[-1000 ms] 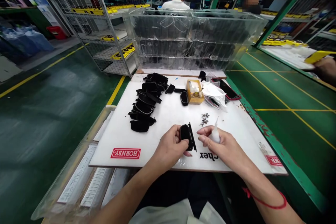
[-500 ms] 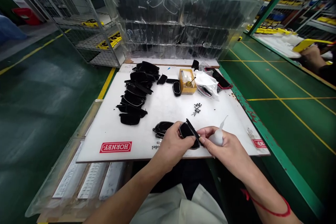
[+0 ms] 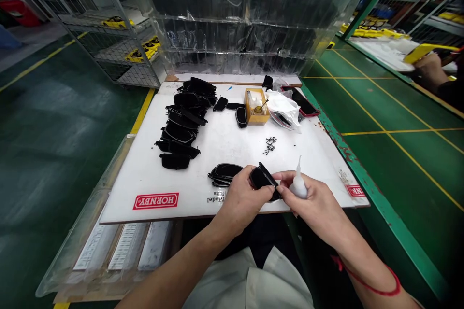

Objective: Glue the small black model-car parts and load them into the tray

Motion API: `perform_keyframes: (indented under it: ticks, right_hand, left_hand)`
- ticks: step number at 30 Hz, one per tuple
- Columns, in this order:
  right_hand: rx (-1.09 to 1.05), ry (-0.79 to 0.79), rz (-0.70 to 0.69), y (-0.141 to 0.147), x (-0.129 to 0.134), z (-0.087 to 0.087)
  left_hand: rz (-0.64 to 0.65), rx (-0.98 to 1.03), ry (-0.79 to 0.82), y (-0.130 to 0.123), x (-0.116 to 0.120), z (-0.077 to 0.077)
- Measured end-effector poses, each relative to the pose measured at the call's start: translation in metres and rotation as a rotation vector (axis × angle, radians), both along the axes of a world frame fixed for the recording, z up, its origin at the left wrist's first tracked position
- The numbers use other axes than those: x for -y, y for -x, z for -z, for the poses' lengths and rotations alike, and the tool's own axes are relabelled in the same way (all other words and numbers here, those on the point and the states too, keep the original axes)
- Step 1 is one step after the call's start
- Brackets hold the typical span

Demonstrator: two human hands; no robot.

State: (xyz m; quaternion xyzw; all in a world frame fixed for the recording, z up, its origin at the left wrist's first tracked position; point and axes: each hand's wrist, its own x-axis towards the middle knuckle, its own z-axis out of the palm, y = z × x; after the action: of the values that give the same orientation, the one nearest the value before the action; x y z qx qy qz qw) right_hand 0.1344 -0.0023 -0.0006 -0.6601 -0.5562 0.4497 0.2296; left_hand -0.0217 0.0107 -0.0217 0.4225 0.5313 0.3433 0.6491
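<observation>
My left hand (image 3: 243,199) is closed on a glossy black plastic part (image 3: 261,177), tilted up near the table's front edge. My right hand (image 3: 314,202) holds a small translucent squeeze bottle (image 3: 299,186) in its palm, its thin nozzle pointing up. The thumb and forefinger of that hand pinch the right end of the black part; anything small between these fingertips is hidden. Just left of my left hand lie a few similar black parts (image 3: 224,174), partly overlapping. Small dark pieces (image 3: 269,145) are scattered in a little pile beyond my hands.
A long stack of black parts (image 3: 180,133) covers the left of the white board (image 3: 224,142). Farther back stand a yellow box (image 3: 258,119), a crumpled white bag (image 3: 284,108) and a phone (image 3: 304,102). A clear plastic bin (image 3: 213,34) rises behind. Another person's hand (image 3: 429,68) is far right.
The camera view has shifted slightly, tipping downward. The squeeze bottle's nozzle has turned more upright in my right hand. Both hands keep hold of the black part.
</observation>
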Motion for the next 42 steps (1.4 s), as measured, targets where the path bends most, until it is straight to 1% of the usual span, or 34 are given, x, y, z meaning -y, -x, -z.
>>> perform_keyframes:
  ticks: [4,11,16,26,32,35,37,40,42]
  right_hand:
    - [0.025,-0.024,-0.004,0.000,0.001,-0.001]
    - [0.067,-0.195,-0.077,0.000,0.001,0.001]
    - [0.128,-0.271,-0.104,-0.001,0.003,0.002]
    - [0.218,-0.418,-0.182,-0.003,0.006,0.012]
    - [0.306,-0.549,-0.292,-0.004,0.011,0.016]
    - [0.374,-0.560,-0.312,-0.004,0.015,0.017]
    - [0.379,-0.553,-0.315,-0.004,0.014,0.018]
    - [0.290,-0.541,-0.279,-0.005,0.010,0.018]
    - [0.234,-0.483,-0.214,-0.006,0.006,0.015]
  left_hand:
    - [0.006,-0.007,0.010,-0.002,-0.001,0.001]
    - [-0.010,-0.049,0.003,-0.008,-0.001,0.000]
    - [-0.039,-0.112,-0.006,-0.011,-0.001,-0.001]
    - [-0.074,-0.179,-0.035,-0.016,-0.001,0.005]
    - [-0.086,-0.201,-0.032,-0.020,-0.002,0.005]
    - [-0.093,-0.186,-0.046,-0.020,-0.003,0.005]
    - [-0.082,-0.181,-0.051,-0.019,-0.004,0.006]
    - [-0.055,-0.187,-0.023,-0.017,-0.007,0.004]
    - [-0.049,-0.152,-0.004,-0.016,-0.009,0.003]
